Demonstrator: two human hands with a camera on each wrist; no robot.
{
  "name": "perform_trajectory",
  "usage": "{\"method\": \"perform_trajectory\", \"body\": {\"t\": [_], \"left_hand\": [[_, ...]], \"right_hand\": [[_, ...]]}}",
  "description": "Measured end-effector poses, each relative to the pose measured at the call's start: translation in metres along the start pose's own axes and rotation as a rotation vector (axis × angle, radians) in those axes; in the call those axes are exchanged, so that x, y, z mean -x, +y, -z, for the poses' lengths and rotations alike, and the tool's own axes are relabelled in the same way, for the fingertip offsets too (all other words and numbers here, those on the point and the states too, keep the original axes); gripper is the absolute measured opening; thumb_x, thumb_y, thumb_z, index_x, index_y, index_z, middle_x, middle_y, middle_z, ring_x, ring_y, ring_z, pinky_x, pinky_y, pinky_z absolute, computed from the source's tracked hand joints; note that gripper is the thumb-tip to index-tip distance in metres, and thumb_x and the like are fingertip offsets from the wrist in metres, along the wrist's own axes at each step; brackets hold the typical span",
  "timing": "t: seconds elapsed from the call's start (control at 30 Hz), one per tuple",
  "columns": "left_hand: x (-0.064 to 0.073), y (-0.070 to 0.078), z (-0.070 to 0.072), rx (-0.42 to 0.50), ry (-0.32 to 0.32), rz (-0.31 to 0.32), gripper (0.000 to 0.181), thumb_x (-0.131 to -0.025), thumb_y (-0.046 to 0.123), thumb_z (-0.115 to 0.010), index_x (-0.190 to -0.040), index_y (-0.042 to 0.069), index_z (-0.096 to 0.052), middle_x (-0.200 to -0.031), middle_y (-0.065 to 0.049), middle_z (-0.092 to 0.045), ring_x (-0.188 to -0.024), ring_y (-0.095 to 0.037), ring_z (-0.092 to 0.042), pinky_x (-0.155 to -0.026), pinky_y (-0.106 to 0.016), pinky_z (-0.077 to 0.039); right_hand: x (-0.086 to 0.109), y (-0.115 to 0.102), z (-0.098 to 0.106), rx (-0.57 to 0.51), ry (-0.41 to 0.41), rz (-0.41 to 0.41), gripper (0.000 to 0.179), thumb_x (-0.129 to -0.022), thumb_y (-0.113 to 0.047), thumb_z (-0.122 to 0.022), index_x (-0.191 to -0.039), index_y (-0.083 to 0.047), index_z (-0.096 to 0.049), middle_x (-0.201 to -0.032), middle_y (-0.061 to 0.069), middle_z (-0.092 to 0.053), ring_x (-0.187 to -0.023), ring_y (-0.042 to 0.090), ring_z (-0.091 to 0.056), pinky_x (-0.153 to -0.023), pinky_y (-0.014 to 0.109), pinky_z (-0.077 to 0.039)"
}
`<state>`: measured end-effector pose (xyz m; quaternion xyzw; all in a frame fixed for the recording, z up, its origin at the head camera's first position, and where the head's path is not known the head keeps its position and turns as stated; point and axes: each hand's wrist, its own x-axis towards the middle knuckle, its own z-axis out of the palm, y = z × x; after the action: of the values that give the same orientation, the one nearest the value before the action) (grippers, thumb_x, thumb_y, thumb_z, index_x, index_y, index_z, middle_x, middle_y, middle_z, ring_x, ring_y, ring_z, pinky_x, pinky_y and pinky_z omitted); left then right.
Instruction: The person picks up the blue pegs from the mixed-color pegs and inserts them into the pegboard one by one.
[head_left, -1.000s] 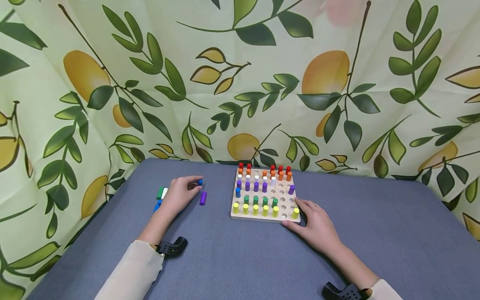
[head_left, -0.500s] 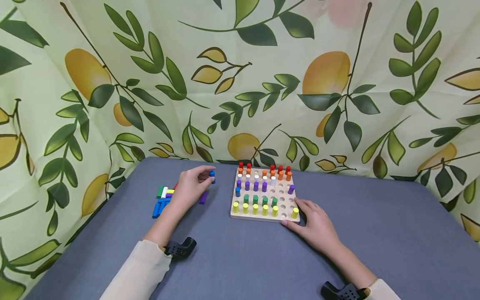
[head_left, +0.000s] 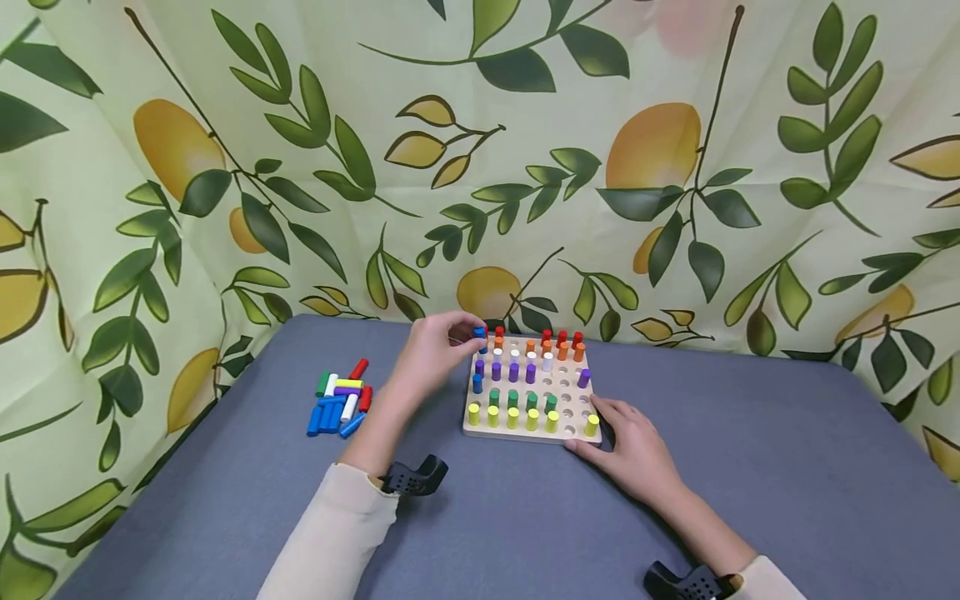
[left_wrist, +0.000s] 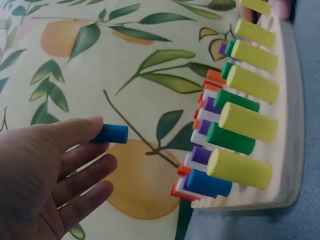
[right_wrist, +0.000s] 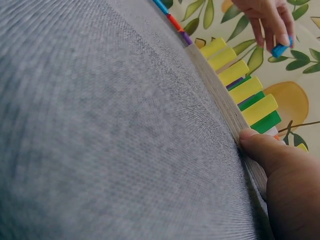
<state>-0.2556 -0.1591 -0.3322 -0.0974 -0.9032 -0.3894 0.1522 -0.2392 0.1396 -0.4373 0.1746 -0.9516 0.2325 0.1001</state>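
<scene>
By the left hand (head_left: 427, 358), a blue peg (left_wrist: 115, 134), likely light, stiff and best gripped near its top, is pinched over the pegboard's (head_left: 517, 436) far-left corner; the near-right corner is held between the right hand's (head_left: 633, 446) parted thumb and fingers.

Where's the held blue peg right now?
In the head view, the blue peg is pinched in the left hand at the pegboard's far-left corner, near the red pegs. The left wrist view shows it off the board.

Two hands (head_left: 429, 354); one pegboard (head_left: 525, 435), bearing six yellow pegs (head_left: 512, 418), five purple pegs (head_left: 513, 372), four green pegs (head_left: 513, 400)
</scene>
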Motion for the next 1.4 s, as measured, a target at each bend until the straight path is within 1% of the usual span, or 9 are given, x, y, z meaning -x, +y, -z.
{"method": "perform_trajectory", "body": {"t": [0.07, 0.23, 0.33, 0.47, 0.57, 0.8, 0.93, 1.1, 1.4], "left_hand": [[-0.001, 0.001, -0.003, -0.013, -0.006, -0.006, 0.025, -0.091, 0.016, -0.077, -0.113, 0.007, -0.073, -0.101, -0.007, -0.077, -0.089, -0.019, -0.072, -0.084, -0.034, -0.06], [0.001, -0.009, -0.009, -0.096, -0.003, 0.02, 0.027, -0.09, 0.017, -0.078, -0.115, 0.011, -0.071, -0.1, -0.005, -0.077, -0.088, -0.017, -0.071, -0.083, -0.034, -0.06], [0.001, -0.013, -0.014, -0.125, -0.031, -0.002, 0.027, -0.091, 0.018, -0.077, -0.116, 0.012, -0.071, -0.101, -0.004, -0.077, -0.089, -0.016, -0.071, -0.083, -0.034, -0.06], [0.001, -0.015, -0.021, -0.125, -0.066, -0.052, 0.022, -0.091, 0.017, -0.076, -0.112, 0.012, -0.073, -0.099, -0.004, -0.077, -0.087, -0.015, -0.07, -0.081, -0.033, -0.059], [0.001, -0.016, -0.026, -0.127, -0.08, -0.066, 0.02, -0.09, 0.017, -0.077, -0.109, 0.011, -0.075, -0.097, -0.002, -0.077, -0.085, -0.013, -0.069, -0.079, -0.032, -0.059], [0.002, -0.019, -0.034, -0.109, -0.1, -0.062, 0.018, -0.089, 0.017, -0.078, -0.105, 0.011, -0.075, -0.093, 0.0, -0.076, -0.084, -0.012, -0.068, -0.079, -0.031, -0.058], [0.003, -0.022, -0.038, -0.106, -0.114, -0.045, 0.016, -0.089, 0.018, -0.078, -0.104, 0.012, -0.075, -0.091, 0.001, -0.075, -0.082, -0.01, -0.067, -0.078, -0.03, -0.058], [0.004, -0.023, -0.04, -0.105, -0.123, -0.024, 0.014, -0.089, 0.017, -0.078, -0.103, 0.013, -0.075, -0.091, 0.001, -0.075, -0.081, -0.009, -0.067, -0.077, -0.03, -0.057], [0.004, -0.029, -0.045, -0.082, -0.131, -0.023, 0.014, -0.089, 0.016, -0.079, -0.102, 0.011, -0.076, -0.091, 0.0, -0.076, -0.081, -0.01, -0.066, -0.078, -0.032, -0.057]], "right_hand": [[0.0, 0.0, -0.001, 0.0, -0.001, 0.0, 0.086, -0.085, -0.061, -0.072, -0.144, -0.002, -0.054, -0.137, 0.021, -0.061, -0.128, 0.044, -0.056, -0.104, 0.064, -0.044], [0.0, -0.001, -0.002, -0.006, -0.006, -0.002, 0.086, -0.085, -0.061, -0.072, -0.144, -0.002, -0.054, -0.137, 0.021, -0.061, -0.128, 0.044, -0.056, -0.104, 0.063, -0.044], [0.0, -0.002, 0.0, -0.007, -0.006, -0.004, 0.086, -0.085, -0.061, -0.072, -0.144, -0.002, -0.054, -0.137, 0.021, -0.061, -0.128, 0.044, -0.056, -0.103, 0.064, -0.044], [0.0, -0.003, 0.003, -0.001, -0.003, -0.004, 0.085, -0.085, -0.061, -0.072, -0.144, -0.002, -0.054, -0.137, 0.021, -0.061, -0.127, 0.044, -0.056, -0.102, 0.064, -0.044], [-0.001, -0.003, 0.004, 0.0, -0.002, -0.005, 0.085, -0.085, -0.06, -0.072, -0.144, -0.002, -0.054, -0.137, 0.021, -0.061, -0.128, 0.044, -0.056, -0.103, 0.064, -0.044], [0.0, -0.003, 0.002, -0.002, -0.005, -0.009, 0.086, -0.085, -0.062, -0.072, -0.145, -0.002, -0.054, -0.137, 0.021, -0.061, -0.128, 0.044, -0.056, -0.103, 0.064, -0.044], [0.001, -0.002, 0.002, -0.003, -0.006, -0.01, 0.087, -0.085, -0.063, -0.071, -0.145, -0.002, -0.054, -0.137, 0.021, -0.061, -0.127, 0.044, -0.057, -0.103, 0.064, -0.044], [0.001, -0.002, 0.001, -0.004, -0.005, -0.009, 0.088, -0.084, -0.064, -0.071, -0.145, -0.003, -0.054, -0.137, 0.02, -0.062, -0.127, 0.044, -0.057, -0.103, 0.064, -0.044], [0.001, -0.002, 0.001, 0.0, -0.01, -0.014, 0.088, -0.084, -0.065, -0.071, -0.145, -0.003, -0.053, -0.137, 0.02, -0.061, -0.127, 0.044, -0.057, -0.102, 0.064, -0.044]]}}
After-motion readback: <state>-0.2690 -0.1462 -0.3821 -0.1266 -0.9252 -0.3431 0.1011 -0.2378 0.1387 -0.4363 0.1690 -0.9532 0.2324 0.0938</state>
